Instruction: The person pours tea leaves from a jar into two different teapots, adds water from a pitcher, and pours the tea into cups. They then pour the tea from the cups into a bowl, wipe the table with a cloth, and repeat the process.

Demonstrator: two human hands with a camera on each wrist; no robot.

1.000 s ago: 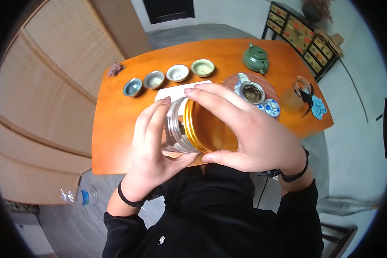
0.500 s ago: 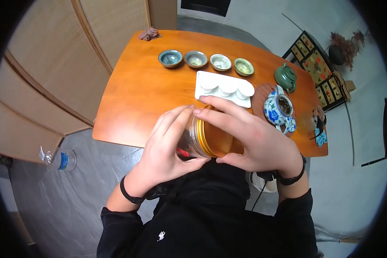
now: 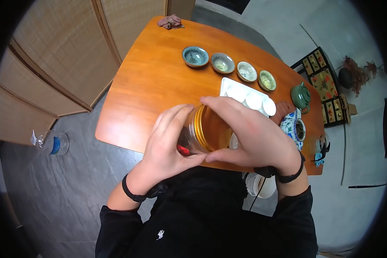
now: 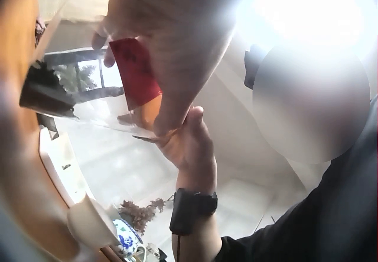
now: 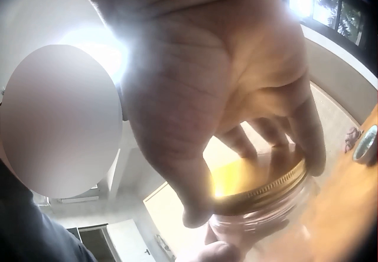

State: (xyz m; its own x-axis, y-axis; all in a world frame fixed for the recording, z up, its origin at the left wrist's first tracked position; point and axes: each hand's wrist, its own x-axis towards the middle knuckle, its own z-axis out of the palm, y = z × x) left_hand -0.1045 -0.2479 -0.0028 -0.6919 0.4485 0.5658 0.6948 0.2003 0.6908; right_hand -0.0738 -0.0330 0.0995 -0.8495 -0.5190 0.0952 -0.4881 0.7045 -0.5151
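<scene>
A clear jar (image 3: 187, 144) with a broad gold lid (image 3: 215, 131) is tilted on its side above the table's near edge. My left hand (image 3: 163, 144) grips the jar body, fingers over the top and thumb below. My right hand (image 3: 264, 133) holds the lid between fingers and thumb; in the right wrist view the ridged lid (image 5: 260, 185) sits at the jar's mouth. Through the clear wall, the left wrist view shows dark contents (image 4: 47, 90) at the far end and a red label (image 4: 136, 73) beside my left fingers.
Several small bowls (image 3: 195, 56) stand in a row beyond a white tray (image 3: 226, 88) with white cups. To the right are a blue-and-white teapot (image 3: 289, 124), a green teapot (image 3: 301, 96) and a blue cloth (image 3: 319, 160). A crumpled brown cloth (image 3: 170, 22) lies at the far corner.
The head view has turned left, so the table things sit further right and the white tray shows more. Both hands keep hold of the jar and lid, with the right hand's fingers drawn closer together.
</scene>
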